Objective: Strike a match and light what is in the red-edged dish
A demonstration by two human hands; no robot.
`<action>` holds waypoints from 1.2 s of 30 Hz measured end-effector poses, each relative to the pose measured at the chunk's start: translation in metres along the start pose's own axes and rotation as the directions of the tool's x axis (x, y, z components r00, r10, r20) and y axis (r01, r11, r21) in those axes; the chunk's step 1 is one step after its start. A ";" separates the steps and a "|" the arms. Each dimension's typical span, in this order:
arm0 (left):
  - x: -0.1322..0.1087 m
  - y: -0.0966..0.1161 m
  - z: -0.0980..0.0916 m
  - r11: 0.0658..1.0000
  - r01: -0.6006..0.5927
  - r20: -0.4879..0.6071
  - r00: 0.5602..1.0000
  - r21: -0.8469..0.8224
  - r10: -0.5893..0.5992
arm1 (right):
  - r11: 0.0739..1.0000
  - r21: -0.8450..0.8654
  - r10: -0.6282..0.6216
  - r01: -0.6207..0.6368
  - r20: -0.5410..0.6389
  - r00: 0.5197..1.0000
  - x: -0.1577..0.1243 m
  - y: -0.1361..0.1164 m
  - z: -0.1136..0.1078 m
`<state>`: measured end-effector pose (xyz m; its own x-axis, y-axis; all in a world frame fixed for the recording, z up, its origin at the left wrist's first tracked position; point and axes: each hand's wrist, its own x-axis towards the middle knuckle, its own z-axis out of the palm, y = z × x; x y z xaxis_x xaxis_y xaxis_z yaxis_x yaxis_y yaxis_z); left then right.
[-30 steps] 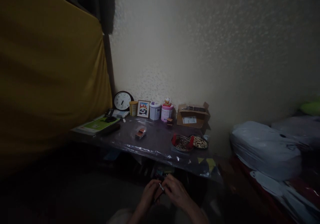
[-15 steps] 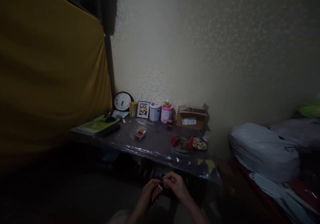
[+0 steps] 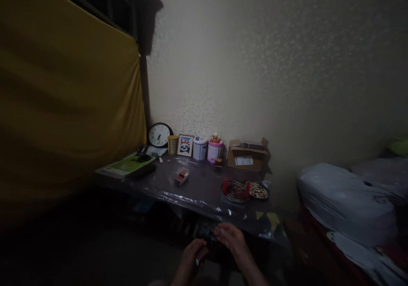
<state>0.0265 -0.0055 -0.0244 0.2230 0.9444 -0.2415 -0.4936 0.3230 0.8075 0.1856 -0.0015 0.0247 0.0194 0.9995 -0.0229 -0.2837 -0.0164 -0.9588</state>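
Darkness swallows the lower frame, where the left hand (image 3: pixel 195 252) pinches a small pale object (image 3: pixel 198 261), too dim to identify, below the counter (image 3: pixel 204 188) edge. Beside it, the right hand (image 3: pixel 232 239) curls over something dark; whether it grips is unclear. Both forearms are cut off.

Left hand (image 3: pixel 195 252): we see it at 6 o'clock low in view, fingers curled inward, its grip closed on something small and pale that we cannot make out.
Right hand (image 3: pixel 232 238): just to 3 o'clock of the left, slightly higher, palm down, fingers bent toward the left hand.
Forearms: both rise from the bottom edge, converging.
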 end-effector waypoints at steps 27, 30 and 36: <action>-0.012 0.017 0.014 0.976 0.050 0.149 0.989 -0.213 -0.018 | 0.933 -0.290 -0.280 0.214 -0.212 0.936 0.004 -0.012 -0.011; -0.019 0.035 0.030 0.972 0.055 0.076 0.996 -0.229 -0.038 | 0.851 -0.438 -0.398 0.290 -0.177 0.900 -0.001 -0.025 -0.006; -0.036 0.066 0.062 0.968 -0.041 0.115 0.991 -0.248 0.071 | 0.609 -0.651 -0.652 0.452 -0.087 0.753 -0.033 -0.058 0.020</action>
<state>0.0381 -0.0217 0.0705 0.2827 0.9517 -0.1199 -0.6951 0.2894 0.6581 0.1823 -0.0329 0.0870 0.2834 0.7611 0.5835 0.4601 0.4259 -0.7790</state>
